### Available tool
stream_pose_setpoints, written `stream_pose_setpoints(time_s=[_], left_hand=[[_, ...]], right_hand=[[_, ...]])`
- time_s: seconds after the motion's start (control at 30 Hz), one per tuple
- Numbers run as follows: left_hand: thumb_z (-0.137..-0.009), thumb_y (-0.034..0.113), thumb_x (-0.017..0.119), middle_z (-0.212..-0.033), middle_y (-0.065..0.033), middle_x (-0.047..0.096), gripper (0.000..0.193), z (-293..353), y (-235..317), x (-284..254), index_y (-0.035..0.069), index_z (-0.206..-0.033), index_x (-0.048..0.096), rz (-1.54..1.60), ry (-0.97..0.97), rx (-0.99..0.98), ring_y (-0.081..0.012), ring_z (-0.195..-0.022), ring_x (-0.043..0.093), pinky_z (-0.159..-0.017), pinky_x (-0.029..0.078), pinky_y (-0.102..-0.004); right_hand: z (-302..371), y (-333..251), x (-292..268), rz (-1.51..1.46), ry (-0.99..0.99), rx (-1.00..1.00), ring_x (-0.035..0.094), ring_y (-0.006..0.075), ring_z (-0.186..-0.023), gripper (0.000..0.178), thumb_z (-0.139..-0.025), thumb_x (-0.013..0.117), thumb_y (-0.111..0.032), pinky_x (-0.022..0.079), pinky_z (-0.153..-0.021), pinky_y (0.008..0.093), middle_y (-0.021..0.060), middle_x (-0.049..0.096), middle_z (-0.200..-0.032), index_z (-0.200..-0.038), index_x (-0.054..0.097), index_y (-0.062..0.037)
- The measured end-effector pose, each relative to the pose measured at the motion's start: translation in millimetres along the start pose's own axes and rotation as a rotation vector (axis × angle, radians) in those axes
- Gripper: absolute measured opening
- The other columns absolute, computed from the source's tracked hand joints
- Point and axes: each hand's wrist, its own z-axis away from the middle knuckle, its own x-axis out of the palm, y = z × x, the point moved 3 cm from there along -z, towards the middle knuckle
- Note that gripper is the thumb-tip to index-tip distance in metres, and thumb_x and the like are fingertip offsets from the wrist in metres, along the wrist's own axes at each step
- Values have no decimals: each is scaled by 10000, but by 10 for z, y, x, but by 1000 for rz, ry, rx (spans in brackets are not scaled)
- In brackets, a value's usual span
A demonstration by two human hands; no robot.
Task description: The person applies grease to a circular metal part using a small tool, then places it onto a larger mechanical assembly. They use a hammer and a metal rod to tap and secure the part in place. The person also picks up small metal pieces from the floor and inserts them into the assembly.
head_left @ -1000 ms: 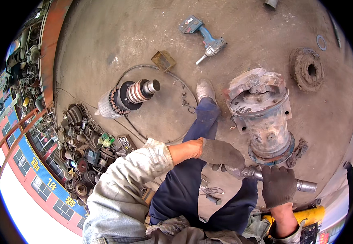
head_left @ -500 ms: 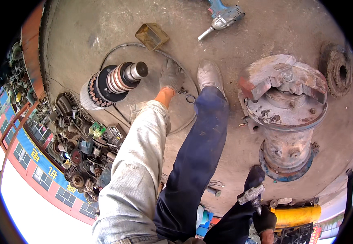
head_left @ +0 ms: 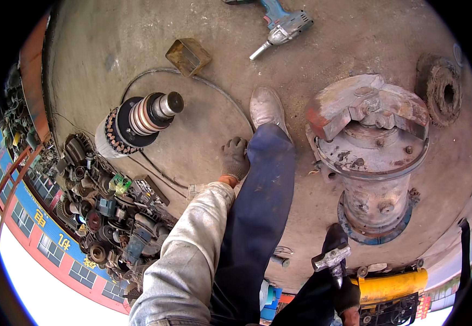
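Observation:
My left hand, in a dark grey work glove, is over the floor beside my left trouser leg, its fingers curled. What lies inside the fingers is hidden. My right hand, in a dark glove, grips a hammer with its metal head up, beside my right leg. A coil-ringed motor rotor with a bare shaft end stands tilted to the left of my left hand. To the right, a large rusty motor housing stands upright, topped by a heavy angular metal piece.
A blue-grey cordless impact wrench and a rusty open tin lie at the far side. A cable loops across the floor. A dirty round ring part sits far right. Scrap motor parts pile up at left; yellow machinery is near right.
My left hand has drawn nearer to me and its fingers have curled. The small rings seen on the floor beside it are no longer visible. My right hand still holds the hammer.

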Motion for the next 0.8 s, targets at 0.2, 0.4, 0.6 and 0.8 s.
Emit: stream_pose_setpoints(time_s=[0.2,0.4,0.6,0.8], left_hand=[[-870,229,786,-1292,-227,638,473,-1343,805,-1002,25,-1275,650,259,428,164,-412,-1201,608,-993,508,-487],[-781,434,851,-1349,-299,625,997,-2891,1989,-1265,81,-1580,371,105,211,232,-475,-1255,600,-1008,507,-501],[-737,446,865,-1538,-277,489,1177,-3297,1862,-1095,66,-1653,231,91,217,90,-390,-1399,517,-1144,407,-421],[-798,219,810,-1551,-189,448,989,-3327,1684,-1129,35,-1621,293,257,81,266,-299,-1382,474,-1147,381,-380]], right_hand=[[120,612,1014,-34,10,-103,696,468,-888,398,-842,762,-425,542,-731,571,226,725,-903,-1089,656,-132],[238,62,1025,-315,-197,29,691,474,-959,466,-872,734,-473,547,-809,550,244,730,-976,-1156,688,-106],[205,-477,765,-596,-228,-40,709,468,-1001,496,-903,681,-489,564,-880,538,263,742,-1042,-1217,691,-105],[254,-431,694,-739,-296,-72,712,450,-998,500,-908,662,-496,563,-881,525,256,743,-1040,-1216,692,-103]])
